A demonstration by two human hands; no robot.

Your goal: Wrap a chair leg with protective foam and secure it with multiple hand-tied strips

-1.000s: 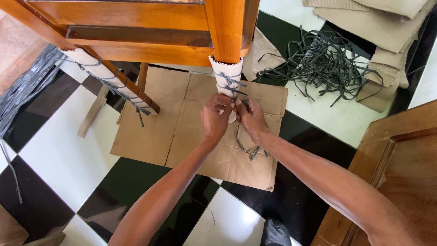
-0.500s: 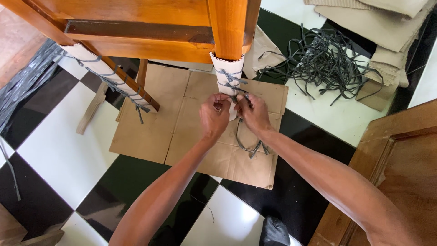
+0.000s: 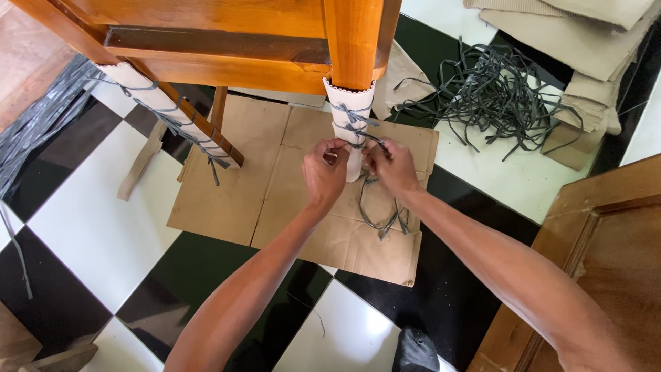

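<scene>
A wooden table leg (image 3: 353, 41) has white foam wrap (image 3: 349, 117) around its lower part, bound with grey straps. My left hand (image 3: 325, 173) and my right hand (image 3: 392, 167) are on either side of the wrapped leg, each pinching one end of a grey strap (image 3: 358, 140) stretched across the foam. The strap's loose tail (image 3: 382, 219) hangs down from my right hand onto flattened brown cardboard (image 3: 275, 193) under the leg.
A second leg (image 3: 162, 110), also wrapped and strapped, slants at the left. A pile of grey straps (image 3: 492, 93) lies at the upper right beside stacked cardboard (image 3: 585, 41). A wooden panel (image 3: 599, 269) stands at the right. The floor is black and white tiles (image 3: 89, 227).
My hands have moved slightly apart and the strap between them is pulled tighter across the foam. The view has shifted a little.
</scene>
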